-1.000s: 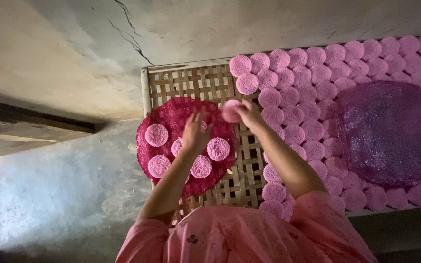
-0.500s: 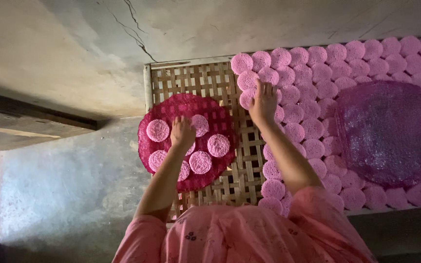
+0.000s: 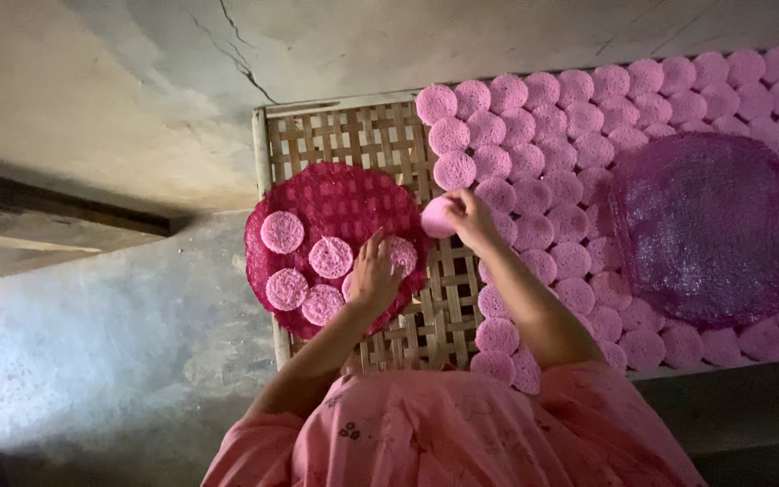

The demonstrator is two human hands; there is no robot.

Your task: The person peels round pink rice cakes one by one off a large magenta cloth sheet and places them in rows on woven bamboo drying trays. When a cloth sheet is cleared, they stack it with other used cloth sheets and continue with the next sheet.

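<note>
A round dark-red mesh tray lies on a woven bamboo rack and carries several round pink discs. My left hand rests on the discs at the tray's right side, fingers on one disc. My right hand holds a single pink disc just above the rack, between the tray and the rows of discs. Many pink discs lie in close rows across the right part of the rack.
A second round mesh tray, purple, lies on top of the rows of discs at the right. A cracked concrete wall and grey floor lie left of the rack. My pink sleeves fill the bottom.
My right hand came back from the disc rows toward the red tray and now carries a disc. My left hand shifted right across the tray's discs.
</note>
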